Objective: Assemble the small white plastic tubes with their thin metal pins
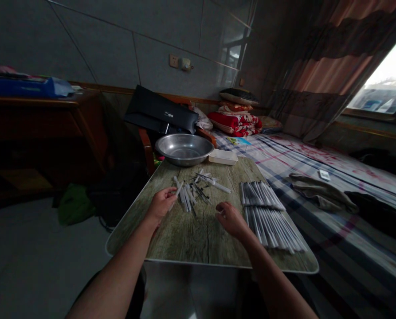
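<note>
My left hand [162, 204] is closed, its thumb and fingertips pinching a whitish translucent pen barrel [178, 189] that slants upward. Just beyond it lies a loose pile of similar barrels [186, 199], mixed with thin dark pieces [201, 193] that look like refills or caps. My right hand [230, 218] hovers over the table, right of the pile, with fingers curled together; whatever sits between them is too small to make out. Beside that hand, two overlapping rows of pens [271, 226] lie side by side along the table's right edge.
A wide metal basin [185, 149] and a pale plastic tray [223, 157] stand at the far end of the wood-patterned table [187, 246]. Behind them, a black bag [161, 110] rests on a wooden chair. A bed [304, 161] with a checked sheet adjoins the right side.
</note>
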Motion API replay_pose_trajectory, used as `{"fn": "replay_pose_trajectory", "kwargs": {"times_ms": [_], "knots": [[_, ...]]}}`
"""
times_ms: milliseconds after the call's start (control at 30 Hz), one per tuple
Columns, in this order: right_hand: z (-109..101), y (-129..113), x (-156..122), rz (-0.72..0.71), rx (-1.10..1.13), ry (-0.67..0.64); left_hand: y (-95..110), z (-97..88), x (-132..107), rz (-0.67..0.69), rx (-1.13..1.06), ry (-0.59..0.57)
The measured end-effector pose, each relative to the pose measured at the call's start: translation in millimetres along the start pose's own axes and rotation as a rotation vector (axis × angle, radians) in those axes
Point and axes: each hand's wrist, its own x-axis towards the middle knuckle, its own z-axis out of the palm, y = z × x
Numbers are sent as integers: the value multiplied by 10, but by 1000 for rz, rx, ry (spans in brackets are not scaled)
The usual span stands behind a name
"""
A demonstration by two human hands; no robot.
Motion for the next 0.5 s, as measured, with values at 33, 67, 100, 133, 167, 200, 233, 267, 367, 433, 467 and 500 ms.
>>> {"fn": "replay_pose_trajectory", "kwargs": {"times_ms": [33, 67, 100, 133, 167, 200, 233, 267, 367, 433, 467, 500], "knots": [[-6, -23, 62, -13, -7, 2, 21, 20, -22, -49, -119, -50], [-5, -42, 135, -24, -17, 6, 42, 39, -46, -98, -207, -99], [3, -56, 218, -27, -29, 12, 59, 55, -69, -143, -272, -141], [19, -64, 308, -17, -43, 18, 73, 69, -91, -182, -319, -178], [42, -67, 401, 8, -59, 27, 82, 79, -109, -212, -355, -205], [72, -67, 493, 40, -71, 35, 87, 88, -123, -237, -382, -223], [108, -63, 579, 71, -79, 47, 88, 94, -134, -258, -402, -233], [148, -58, 655, 96, -85, 61, 87, 99, -141, -273, -418, -239], [273, -41, 796, 125, -95, 87, 82, 104, -153, -295, -465, -266], [346, -27, 816, 130, -103, 93, 87, 101, -160, -299, -501, -285], [375, -19, 809, 135, -109, 100, 92, 98, -163, -302, -515, -292], [400, -10, 797, 138, -116, 110, 98, 94, -167, -305, -526, -297]]}}
